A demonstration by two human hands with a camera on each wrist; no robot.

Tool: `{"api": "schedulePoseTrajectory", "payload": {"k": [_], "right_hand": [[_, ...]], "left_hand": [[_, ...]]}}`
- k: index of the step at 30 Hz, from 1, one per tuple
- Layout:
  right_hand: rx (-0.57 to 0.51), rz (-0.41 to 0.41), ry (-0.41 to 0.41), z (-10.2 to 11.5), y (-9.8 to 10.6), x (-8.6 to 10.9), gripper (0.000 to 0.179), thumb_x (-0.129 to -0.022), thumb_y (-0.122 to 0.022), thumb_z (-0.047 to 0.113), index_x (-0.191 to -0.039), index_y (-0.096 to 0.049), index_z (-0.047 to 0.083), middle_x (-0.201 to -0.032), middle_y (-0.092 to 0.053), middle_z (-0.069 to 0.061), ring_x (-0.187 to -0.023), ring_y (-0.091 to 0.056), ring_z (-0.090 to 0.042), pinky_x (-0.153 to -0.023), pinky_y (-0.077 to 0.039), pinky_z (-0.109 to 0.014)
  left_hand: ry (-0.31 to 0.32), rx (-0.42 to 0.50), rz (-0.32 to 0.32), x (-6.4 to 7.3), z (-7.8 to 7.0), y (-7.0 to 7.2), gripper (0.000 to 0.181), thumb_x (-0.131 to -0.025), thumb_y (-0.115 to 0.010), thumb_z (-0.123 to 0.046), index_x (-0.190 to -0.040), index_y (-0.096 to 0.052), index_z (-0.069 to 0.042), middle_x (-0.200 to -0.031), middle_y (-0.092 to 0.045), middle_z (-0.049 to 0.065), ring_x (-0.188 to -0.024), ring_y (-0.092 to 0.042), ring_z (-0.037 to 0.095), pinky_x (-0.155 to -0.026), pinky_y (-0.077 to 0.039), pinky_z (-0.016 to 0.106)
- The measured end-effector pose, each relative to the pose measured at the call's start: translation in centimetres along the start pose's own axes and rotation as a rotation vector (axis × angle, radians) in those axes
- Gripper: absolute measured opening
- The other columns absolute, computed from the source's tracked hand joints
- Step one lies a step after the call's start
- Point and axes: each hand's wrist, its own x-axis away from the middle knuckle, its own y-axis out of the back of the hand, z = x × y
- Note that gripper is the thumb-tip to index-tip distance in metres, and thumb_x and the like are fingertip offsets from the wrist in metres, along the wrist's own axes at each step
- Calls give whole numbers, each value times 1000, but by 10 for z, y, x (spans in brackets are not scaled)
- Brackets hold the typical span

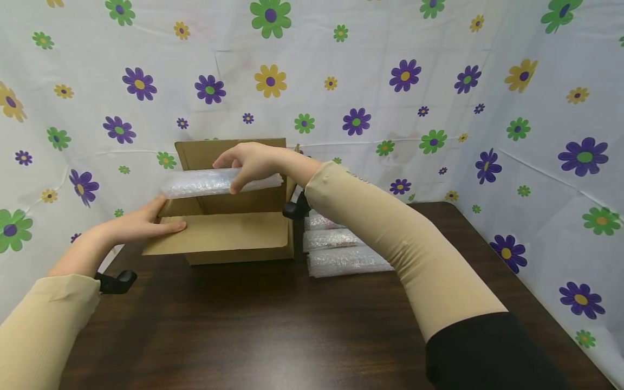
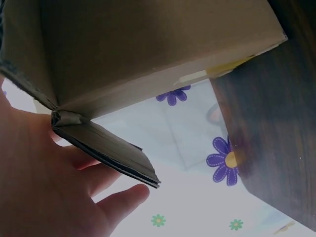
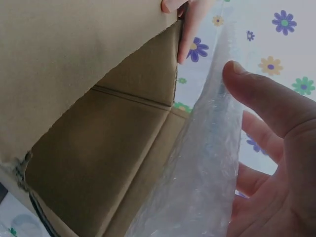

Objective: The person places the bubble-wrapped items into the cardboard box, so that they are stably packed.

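A bubble-wrapped package (image 1: 195,183) hangs level above the open cardboard box (image 1: 239,254). My right hand (image 1: 258,162) grips it from above, thumb on the near side and fingers on the far side. The right wrist view shows the clear wrap (image 3: 197,173) beside the box's opening, with bare cardboard inside. My left hand (image 1: 141,221) holds the box's left corner, its thumb on the front flap (image 1: 229,230). In the left wrist view, the fingers of my left hand (image 2: 59,168) lie behind the side flap (image 2: 108,148).
Several bubble-wrapped packages (image 1: 341,260) lie in a row right of the box, partly hidden by my right arm. All stand on a dark wooden table (image 1: 273,325). A flower-print sheet (image 1: 312,70) hangs behind and at the sides.
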Motion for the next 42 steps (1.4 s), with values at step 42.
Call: {"api": "schedulePoseTrajectory", "payload": {"k": [42], "right_hand": [[-6,109,-131,-25,-43,-37,58,-89,-72,22,-143,-50,19,-145,-46,-1,-122,-47,-14,-92,-42,-24]], "left_hand": [[99,-95,27,-4,0,1,105,-93,-61,-41,-149,14,5,-151,8,40,-137,2,58,-103,-11,73]]}}
